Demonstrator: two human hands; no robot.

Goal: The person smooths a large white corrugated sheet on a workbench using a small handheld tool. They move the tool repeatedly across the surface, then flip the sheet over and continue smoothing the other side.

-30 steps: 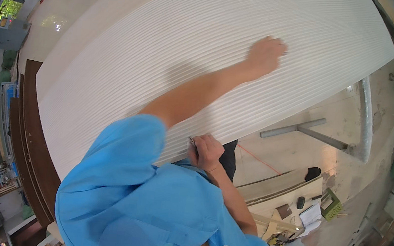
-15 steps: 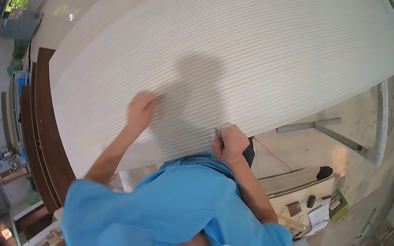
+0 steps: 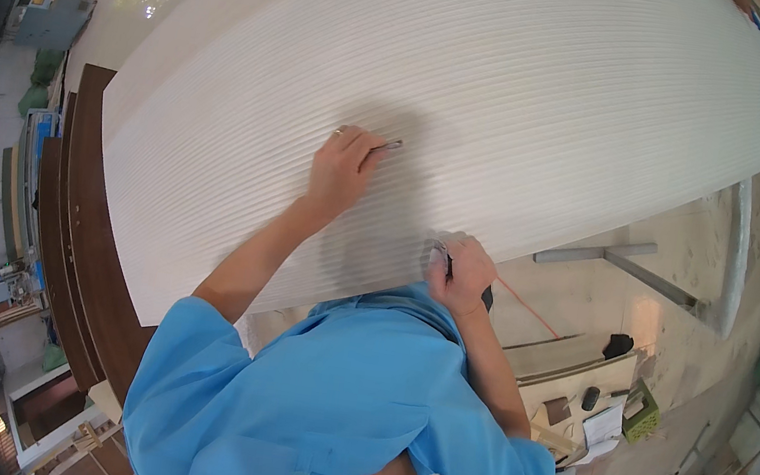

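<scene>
The left hand [image 3: 343, 166] rests on the white ribbed panel [image 3: 479, 86], fingers pinched together around a small metal tool [image 3: 390, 145] whose tip lies in a groove. The right hand [image 3: 462, 273], at the panel's near edge, is clamped on a dark pen-like tool [image 3: 449, 265], probably to steady it. Dark brown boards [image 3: 74, 233] lie beside the panel.
</scene>
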